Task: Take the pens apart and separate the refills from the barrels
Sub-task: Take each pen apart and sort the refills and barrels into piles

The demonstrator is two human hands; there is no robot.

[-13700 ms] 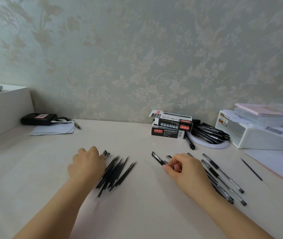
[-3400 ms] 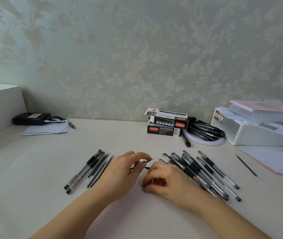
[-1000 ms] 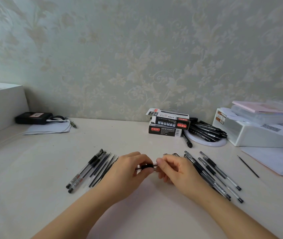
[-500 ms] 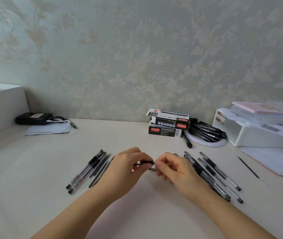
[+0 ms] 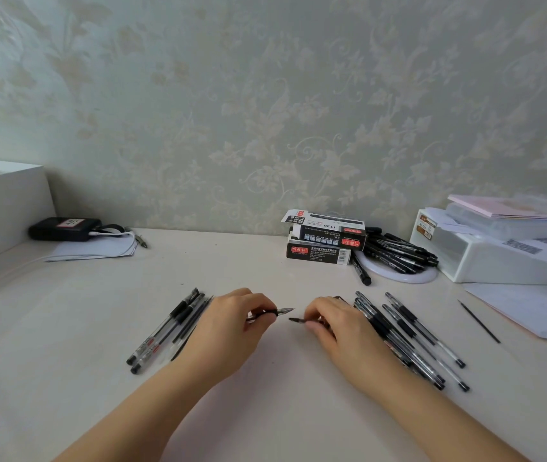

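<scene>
Two stacked pen boxes [image 5: 323, 241] stand at the wall on the table [image 5: 65, 328]. A white storage box [image 5: 498, 258] sits right; a black device [image 5: 64, 229] lies left on paper sheets [image 5: 95, 251].

Black pen halves [image 5: 277, 312] apart, tips facing, between two pen rows [image 5: 408, 338].

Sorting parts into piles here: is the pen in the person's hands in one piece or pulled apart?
Pulled apart. The left hand holds the tip piece, the right hand holds another piece, with bare table showing between them.
</scene>
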